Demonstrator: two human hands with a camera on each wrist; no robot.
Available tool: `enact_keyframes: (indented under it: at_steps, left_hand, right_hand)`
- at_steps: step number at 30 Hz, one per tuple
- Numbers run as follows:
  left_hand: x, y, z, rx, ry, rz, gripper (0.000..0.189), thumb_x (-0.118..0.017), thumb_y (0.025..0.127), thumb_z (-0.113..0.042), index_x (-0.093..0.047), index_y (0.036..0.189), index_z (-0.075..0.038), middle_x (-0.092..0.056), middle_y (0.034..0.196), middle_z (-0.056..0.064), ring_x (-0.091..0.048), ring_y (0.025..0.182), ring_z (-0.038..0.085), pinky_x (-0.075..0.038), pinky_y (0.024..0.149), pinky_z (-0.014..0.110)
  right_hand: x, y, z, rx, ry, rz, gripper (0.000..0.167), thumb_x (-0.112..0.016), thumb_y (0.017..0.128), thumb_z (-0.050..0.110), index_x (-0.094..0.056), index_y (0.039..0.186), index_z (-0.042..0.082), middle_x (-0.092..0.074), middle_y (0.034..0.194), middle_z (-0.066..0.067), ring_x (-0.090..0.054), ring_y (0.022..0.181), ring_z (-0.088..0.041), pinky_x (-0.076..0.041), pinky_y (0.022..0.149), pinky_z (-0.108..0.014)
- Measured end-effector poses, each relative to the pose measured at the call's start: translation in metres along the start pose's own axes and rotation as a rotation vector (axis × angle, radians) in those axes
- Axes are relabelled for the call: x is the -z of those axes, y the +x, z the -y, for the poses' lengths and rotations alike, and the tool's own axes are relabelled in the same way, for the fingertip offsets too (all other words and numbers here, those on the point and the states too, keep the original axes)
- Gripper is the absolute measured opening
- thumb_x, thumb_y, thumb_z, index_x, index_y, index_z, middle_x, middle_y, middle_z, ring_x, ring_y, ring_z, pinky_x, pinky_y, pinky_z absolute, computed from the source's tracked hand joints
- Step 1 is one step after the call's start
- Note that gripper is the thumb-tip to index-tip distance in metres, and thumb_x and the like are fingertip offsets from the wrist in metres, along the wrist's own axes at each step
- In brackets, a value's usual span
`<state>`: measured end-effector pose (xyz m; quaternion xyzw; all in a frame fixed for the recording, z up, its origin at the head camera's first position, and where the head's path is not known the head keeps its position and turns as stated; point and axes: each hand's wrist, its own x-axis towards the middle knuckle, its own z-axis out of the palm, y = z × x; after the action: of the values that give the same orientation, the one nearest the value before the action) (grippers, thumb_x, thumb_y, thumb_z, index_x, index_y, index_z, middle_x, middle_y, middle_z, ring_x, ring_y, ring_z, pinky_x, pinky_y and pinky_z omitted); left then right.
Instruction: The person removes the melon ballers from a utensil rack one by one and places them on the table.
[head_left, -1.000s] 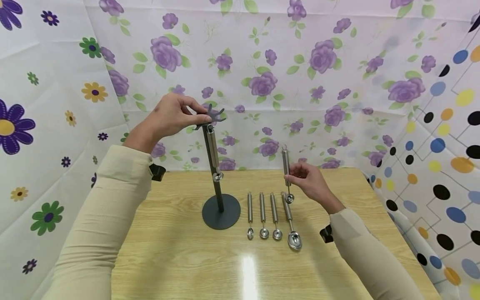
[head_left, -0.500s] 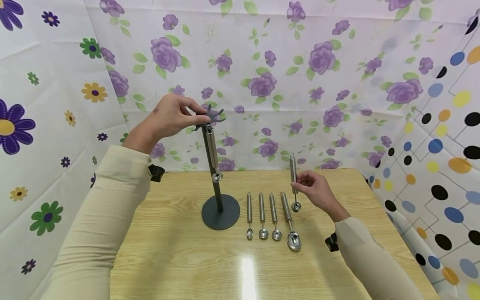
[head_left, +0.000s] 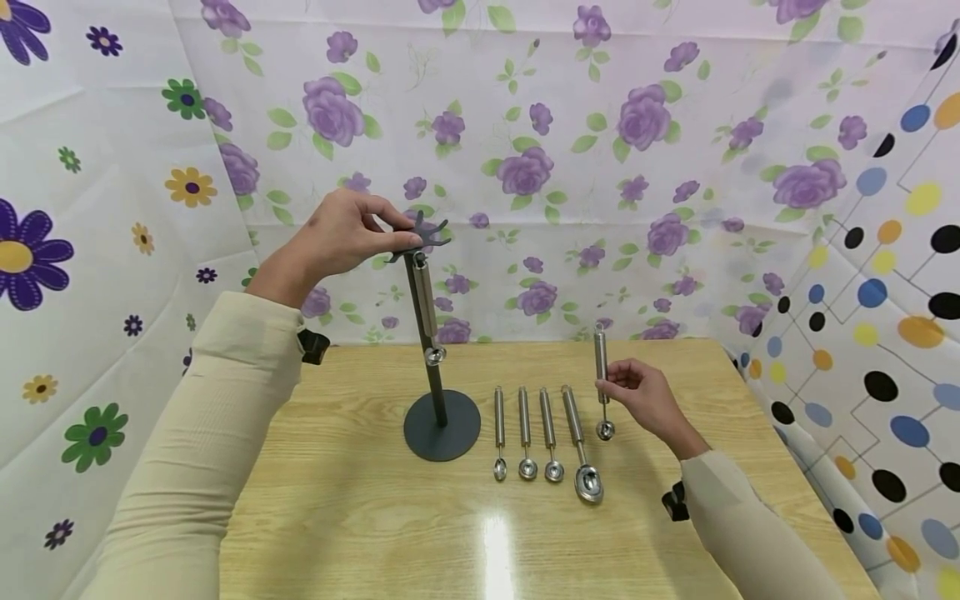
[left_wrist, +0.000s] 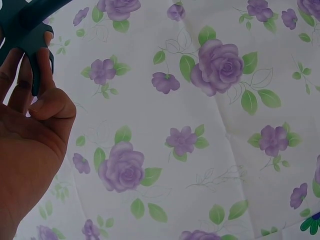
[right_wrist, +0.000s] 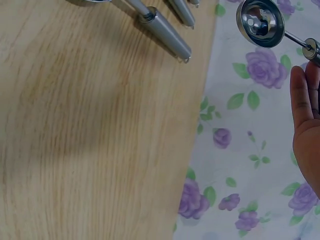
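Observation:
My left hand (head_left: 341,233) pinches the hooked top of a dark metal stand (head_left: 442,442); in the left wrist view, fingers and thumb meet round the dark prongs (left_wrist: 30,37). From one hook hangs a steel melon baller (head_left: 426,300), bowl down beside the pole. My right hand (head_left: 647,400) holds another melon baller (head_left: 601,358) upright by its handle, bowl downward, at the right of the table. Its round bowl (right_wrist: 261,24), with a small hole, shows in the right wrist view.
Between stand and right hand, several steel scoops lie in a row on the wooden table (head_left: 360,500): small ones (head_left: 524,417) and, rightmost, a larger scoop (head_left: 588,483). A flowered cloth (head_left: 525,100) hangs behind; patterned cloths stand at both sides.
My right hand has moved right and down with the melon baller, from above the large scoop to beside it. My left hand stays on the stand's top.

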<state>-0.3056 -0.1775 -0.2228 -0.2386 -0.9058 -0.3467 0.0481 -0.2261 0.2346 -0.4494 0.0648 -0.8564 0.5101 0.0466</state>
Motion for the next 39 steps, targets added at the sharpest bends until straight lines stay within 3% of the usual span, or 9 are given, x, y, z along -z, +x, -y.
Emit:
enact_keyframes:
  at_steps: [4, 19, 28, 39]
  left_hand:
    - [0.0, 0.001, 0.001, -0.011, 0.003, -0.003, 0.028, -0.076, 0.091, -0.031, -0.078, 0.11, -0.01, -0.067, 0.111, 0.01, -0.064, 0.082, 0.024, -0.049, 0.076, 0.04]
    - [0.0, 0.001, 0.003, -0.017, 0.01, -0.012, 0.028, -0.076, 0.091, -0.031, -0.078, 0.109, -0.011, -0.068, 0.106, 0.011, -0.064, 0.08, 0.024, -0.049, 0.075, 0.04]
    - [0.0, 0.001, 0.004, -0.006, 0.004, -0.011, 0.028, -0.076, 0.091, -0.031, -0.078, 0.11, -0.011, -0.068, 0.107, 0.01, -0.065, 0.082, 0.024, -0.048, 0.076, 0.04]
    - [-0.001, 0.002, 0.004, -0.004, -0.001, -0.013, 0.028, -0.077, 0.091, -0.031, -0.078, 0.11, -0.011, -0.068, 0.108, 0.01, -0.065, 0.081, 0.023, -0.049, 0.076, 0.04]
  right_hand:
    - [0.001, -0.002, -0.008, -0.013, 0.002, -0.005, 0.025, -0.07, 0.095, 0.008, -0.062, 0.111, -0.01, -0.064, 0.098, -0.019, -0.061, 0.081, -0.017, -0.051, 0.069, -0.024]
    - [0.0, -0.01, -0.024, -0.066, -0.016, -0.006, 0.028, -0.07, 0.095, 0.01, -0.061, 0.113, -0.01, -0.064, 0.099, -0.017, -0.061, 0.084, -0.016, -0.051, 0.071, -0.024]
    - [-0.004, -0.001, -0.08, -0.11, -0.003, -0.027, 0.035, -0.074, 0.094, 0.019, -0.063, 0.115, -0.006, -0.064, 0.101, -0.013, -0.061, 0.084, -0.014, -0.052, 0.071, -0.026]
    - [-0.009, -0.004, -0.1, -0.147, -0.011, -0.032, 0.038, -0.075, 0.093, 0.025, -0.063, 0.114, -0.005, -0.065, 0.1, -0.012, -0.061, 0.085, -0.017, -0.052, 0.07, -0.028]
